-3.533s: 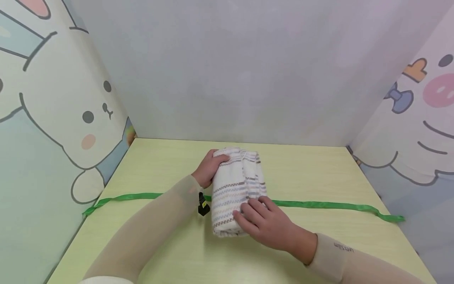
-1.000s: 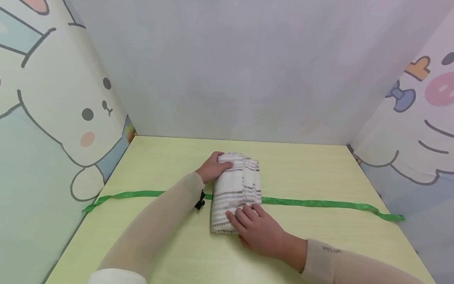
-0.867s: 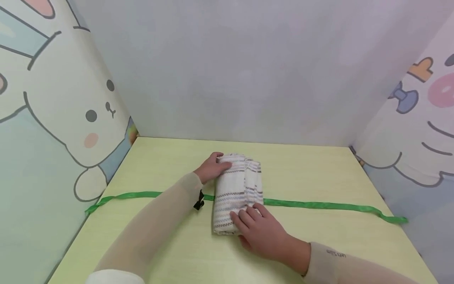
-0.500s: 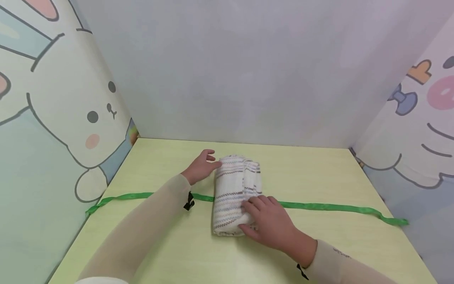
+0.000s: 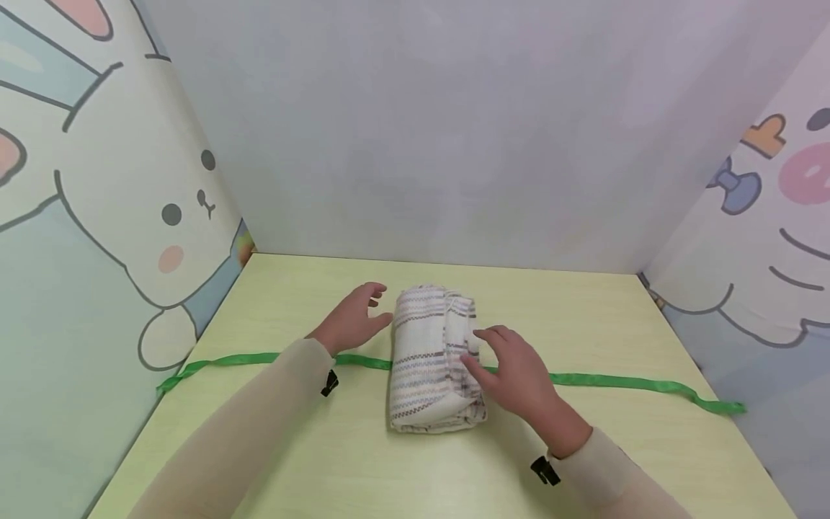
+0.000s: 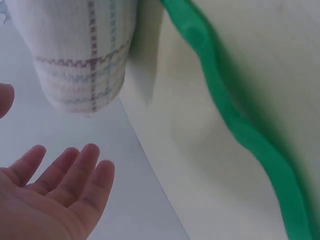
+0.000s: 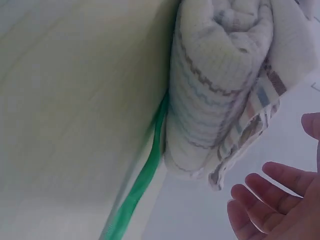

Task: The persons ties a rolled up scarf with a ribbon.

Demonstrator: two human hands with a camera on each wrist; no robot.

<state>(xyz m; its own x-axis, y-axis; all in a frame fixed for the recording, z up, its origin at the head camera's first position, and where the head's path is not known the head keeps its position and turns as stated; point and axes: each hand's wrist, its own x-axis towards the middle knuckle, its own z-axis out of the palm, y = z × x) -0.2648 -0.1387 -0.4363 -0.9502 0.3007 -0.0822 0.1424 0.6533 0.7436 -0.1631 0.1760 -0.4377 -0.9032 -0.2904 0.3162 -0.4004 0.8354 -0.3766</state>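
A white towel (image 5: 421,339) with brown, blue and pink stripes lies folded into a thick bundle on the table, across a green ribbon (image 5: 616,380). Its layered, rolled end shows in the right wrist view, where a loose flap of the towel (image 7: 260,110) hangs at one side. My left hand (image 5: 353,321) is just left of the bundle, fingers spread and holding nothing. At the bundle's right edge is my right hand (image 5: 519,371), its thumb and index finger apart and overlapping the towel in the head view. Both palms are bare in the wrist views.
The pale yellow table (image 5: 311,454) carries the ribbon from side to side. A grey-white wall (image 5: 441,144) rises behind it. Side panels printed with cartoon animals (image 5: 130,194) stand at left and right. Small black clips hang at both sleeve cuffs.
My left hand has let go of the towel's far left edge and drawn away leftward. My right hand has lifted off the near right corner and shifted up and right. The towel stays in place.
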